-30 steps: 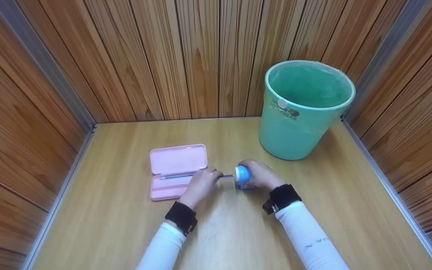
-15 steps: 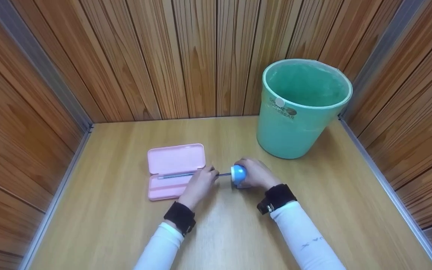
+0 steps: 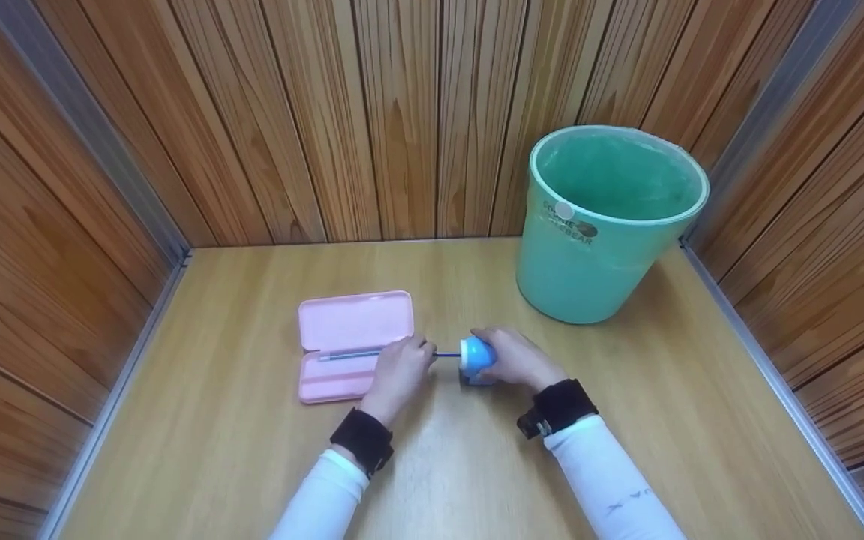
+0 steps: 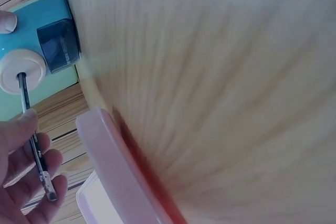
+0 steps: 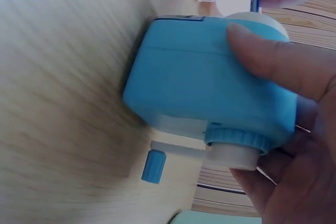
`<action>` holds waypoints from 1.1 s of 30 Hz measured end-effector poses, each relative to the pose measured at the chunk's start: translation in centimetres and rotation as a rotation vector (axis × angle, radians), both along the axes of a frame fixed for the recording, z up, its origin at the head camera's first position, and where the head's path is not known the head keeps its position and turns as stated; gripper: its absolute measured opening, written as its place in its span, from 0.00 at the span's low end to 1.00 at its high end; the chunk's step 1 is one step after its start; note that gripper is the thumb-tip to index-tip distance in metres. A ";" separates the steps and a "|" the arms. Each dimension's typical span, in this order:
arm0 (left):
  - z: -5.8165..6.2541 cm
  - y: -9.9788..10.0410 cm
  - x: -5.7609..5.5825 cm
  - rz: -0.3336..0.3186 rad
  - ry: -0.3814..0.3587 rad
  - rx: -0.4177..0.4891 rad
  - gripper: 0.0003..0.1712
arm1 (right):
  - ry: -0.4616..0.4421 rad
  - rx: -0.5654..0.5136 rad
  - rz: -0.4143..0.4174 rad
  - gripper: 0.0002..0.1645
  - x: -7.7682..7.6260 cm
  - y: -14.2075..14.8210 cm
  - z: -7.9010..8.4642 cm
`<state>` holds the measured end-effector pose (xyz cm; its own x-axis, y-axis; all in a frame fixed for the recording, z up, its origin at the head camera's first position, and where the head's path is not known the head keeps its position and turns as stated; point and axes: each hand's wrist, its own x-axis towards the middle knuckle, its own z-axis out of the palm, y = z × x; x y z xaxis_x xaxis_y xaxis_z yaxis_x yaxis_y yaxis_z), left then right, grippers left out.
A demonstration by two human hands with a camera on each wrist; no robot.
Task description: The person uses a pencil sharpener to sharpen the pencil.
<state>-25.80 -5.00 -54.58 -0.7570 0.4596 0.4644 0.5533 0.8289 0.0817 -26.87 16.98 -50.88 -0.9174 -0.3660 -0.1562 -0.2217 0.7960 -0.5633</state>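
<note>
A blue crank pencil sharpener (image 5: 194, 77) with a white round front rests on the table. My right hand (image 3: 520, 360) grips its body, the thumb lying across the top in the right wrist view. Its white crank arm with a blue knob (image 5: 154, 166) sticks out at the back, untouched. My left hand (image 3: 402, 371) pinches a dark pencil (image 4: 35, 148), whose front end sits in the sharpener's hole; the tip is hidden inside. In the left wrist view a dark see-through shavings drawer (image 4: 58, 45) shows beneath the hole.
Left of the sharpener lies an opened pink pencil case (image 3: 357, 322), partly behind my left hand in the head view. A green waste bin (image 3: 578, 274) stands at the back right. Wooden panels (image 3: 402, 120) enclose the table (image 3: 447, 480) at the back and sides.
My right hand and the sharpener have shifted slightly left, toward my left hand. The pencil stays at the hole and both holds are kept.
</note>
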 end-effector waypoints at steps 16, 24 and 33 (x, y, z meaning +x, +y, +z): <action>-0.6 -0.3 0.0 -0.008 0.065 -0.019 0.02 | 0.038 0.018 -0.011 0.39 0.0 -0.1 -0.1; -0.5 -0.4 -0.2 -0.014 0.013 -0.036 0.02 | 0.032 -0.002 -0.014 0.39 -0.1 -0.4 -0.1; -0.3 -0.3 -0.3 -0.028 -0.032 -0.068 0.06 | 0.038 0.030 -0.017 0.39 -0.1 -0.3 -0.1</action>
